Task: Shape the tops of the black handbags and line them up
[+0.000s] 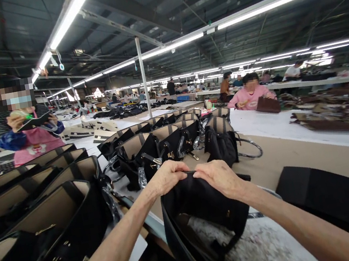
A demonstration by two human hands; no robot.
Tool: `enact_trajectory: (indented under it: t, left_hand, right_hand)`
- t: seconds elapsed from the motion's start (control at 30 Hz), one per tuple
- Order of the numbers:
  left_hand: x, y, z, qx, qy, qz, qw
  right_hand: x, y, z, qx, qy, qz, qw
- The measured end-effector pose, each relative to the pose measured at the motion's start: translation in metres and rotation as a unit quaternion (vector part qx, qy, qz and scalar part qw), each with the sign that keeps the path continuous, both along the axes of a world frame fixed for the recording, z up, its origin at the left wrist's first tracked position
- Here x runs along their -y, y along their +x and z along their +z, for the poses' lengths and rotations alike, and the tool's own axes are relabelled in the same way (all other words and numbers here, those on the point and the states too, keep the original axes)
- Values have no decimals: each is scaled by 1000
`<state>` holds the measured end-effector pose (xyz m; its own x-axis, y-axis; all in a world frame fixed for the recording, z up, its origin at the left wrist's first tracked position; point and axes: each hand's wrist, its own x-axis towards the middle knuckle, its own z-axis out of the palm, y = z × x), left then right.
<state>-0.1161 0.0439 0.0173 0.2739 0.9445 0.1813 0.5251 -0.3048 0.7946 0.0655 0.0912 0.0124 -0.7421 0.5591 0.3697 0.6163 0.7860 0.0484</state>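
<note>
A black handbag (196, 216) stands open-mouthed on the table right in front of me. My left hand (167, 176) and my right hand (219, 177) are both closed over its far top rim, knuckles up, close together. The fingertips curl over the edge and are hidden. Below my arms I see the bag's dark inside and a marbled work surface (266, 249).
A row of black bags with tan lining (49, 206) fills the left. More bags (170, 142) stand behind. A flat black panel (338, 200) lies at right. A person in a pink apron (28, 133) stands far left; another in pink (251, 96) sits across the long table.
</note>
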Motion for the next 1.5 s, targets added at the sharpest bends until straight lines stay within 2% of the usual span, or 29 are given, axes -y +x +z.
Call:
enact_trajectory:
  t: [0.07, 0.13, 0.23, 0.3, 0.37, 0.53, 0.6, 0.7, 0.77, 0.87, 1.0, 1.1, 1.27, 1.5]
  left_hand:
    - [4, 0, 5, -33, 6, 1, 999]
    - [12, 2, 11, -112, 3, 37, 993]
    - [25, 5, 19, -270, -18, 143, 952]
    - [33, 7, 21, -333, -25, 192, 923]
    - [39, 10, 21, -358, -15, 212, 909]
    - [36, 16, 27, -359, 32, 224, 906]
    - [27, 17, 30, -343, 42, 214, 914]
    - [11, 18, 29, -294, 51, 149, 943]
    - [0, 19, 24, -262, 58, 108, 957]
    - [-11, 21, 16, -240, 67, 84, 965]
    - [-13, 24, 10, -235, 73, 74, 966]
    - [-10, 24, 9, -224, 81, 65, 969]
    - [-8, 22, 5, -186, 99, 44, 977]
    - [-8, 21, 5, -202, 89, 42, 974]
  right_hand:
    - [0, 0, 0, -6, -4, -11, 1000]
    - [1, 0, -1, -14, -6, -24, 1000]
    - [3, -2, -2, -15, 4, -43, 999]
    - [5, -3, -2, -11, 16, -50, 999]
    - [6, -1, -2, -6, 30, -54, 998]
    - [14, 19, 6, 20, 73, -66, 995]
    - [18, 31, 8, 29, 90, -64, 993]
    - [23, 46, 5, 42, 104, -82, 990]
    - [23, 53, 1, 47, 92, -98, 990]
    - [19, 56, -3, 18, 43, -103, 994]
    - [13, 45, -1, -90, -7, -25, 996]
    - [10, 29, 1, -116, -20, 16, 993]
    - [11, 10, -2, -119, 7, 24, 993]
    - [11, 6, -4, -123, 28, 17, 992]
